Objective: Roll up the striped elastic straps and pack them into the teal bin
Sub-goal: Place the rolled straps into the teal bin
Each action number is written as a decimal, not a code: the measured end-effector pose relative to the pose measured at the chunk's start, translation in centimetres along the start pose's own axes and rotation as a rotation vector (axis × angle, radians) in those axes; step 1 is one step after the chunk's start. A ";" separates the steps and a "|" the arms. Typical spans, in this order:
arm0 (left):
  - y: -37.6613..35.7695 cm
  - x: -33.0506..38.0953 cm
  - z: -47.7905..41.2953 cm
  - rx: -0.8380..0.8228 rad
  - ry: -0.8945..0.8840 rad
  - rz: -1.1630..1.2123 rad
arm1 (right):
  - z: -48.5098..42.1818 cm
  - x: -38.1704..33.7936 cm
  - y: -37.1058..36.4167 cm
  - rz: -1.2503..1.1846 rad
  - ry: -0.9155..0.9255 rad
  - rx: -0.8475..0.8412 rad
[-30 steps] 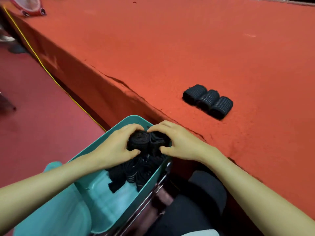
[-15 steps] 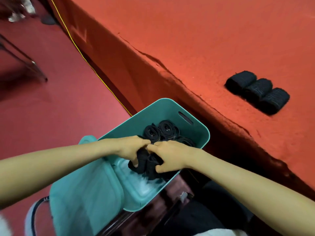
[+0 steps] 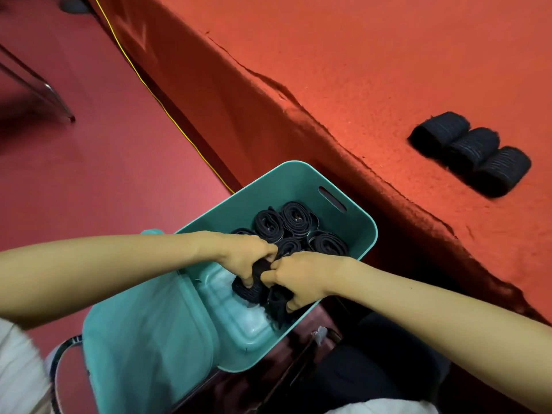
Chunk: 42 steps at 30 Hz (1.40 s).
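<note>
Clamping rolls (image 3: pixel 250 291) down at near end of bin (image 3: pixel 371 234) with left grip (image 3: pixel 248 258) and right grip (image 3: pixel 298 282), both curled round them; soft, light, springy, probably keen to unwind, so best squeezed across the coil; three more rolls (image 3: pixel 469 152) on tabletop (image 3: pixel 388 70).

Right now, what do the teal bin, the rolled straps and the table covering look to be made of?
Teal bin: probably moulded plastic, smooth with a soft sheen and a cut-out handle slot. Rolled straps inside it: woven elastic fabric, matte black with thin pale stripes, layers showing at the ends. Table covering: likely felt or short-pile carpet, fuzzy orange-red, wrinkled along the edge.
</note>
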<state>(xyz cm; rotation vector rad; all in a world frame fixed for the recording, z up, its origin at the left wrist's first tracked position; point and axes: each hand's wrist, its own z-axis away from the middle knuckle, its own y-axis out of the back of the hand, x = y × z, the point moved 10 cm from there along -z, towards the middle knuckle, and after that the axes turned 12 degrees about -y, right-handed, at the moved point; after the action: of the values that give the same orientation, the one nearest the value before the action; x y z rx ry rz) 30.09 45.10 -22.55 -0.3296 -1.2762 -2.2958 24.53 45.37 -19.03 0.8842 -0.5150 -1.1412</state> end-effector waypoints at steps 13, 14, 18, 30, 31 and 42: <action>0.1 -0.4 1.6 0.028 0.035 0.021 | -3.0 -4.0 -4.0 0.337 0.197 -0.142; 0.0 -0.6 1.7 0.026 0.039 0.027 | -3.2 -3.7 -4.4 0.339 0.197 -0.162; -0.2 -1.2 2.3 0.022 0.047 0.068 | -4.0 -2.4 -5.1 0.236 0.158 -0.250; 0.4 -2.1 4.5 -0.034 0.100 0.191 | -4.8 -0.3 -5.1 0.028 0.047 -0.260; 0.3 -2.3 4.6 -0.060 0.108 0.148 | -4.7 -0.1 -4.9 0.000 0.034 -0.244; -0.6 -3.8 3.1 -0.190 0.141 -0.404 | -5.0 -0.5 -2.8 0.137 0.053 0.008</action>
<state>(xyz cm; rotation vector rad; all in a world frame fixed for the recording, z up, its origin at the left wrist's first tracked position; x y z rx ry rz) 32.91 49.15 -22.99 0.0353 -1.1367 -2.7326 26.51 47.13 -24.07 0.8702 -0.5290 -0.9897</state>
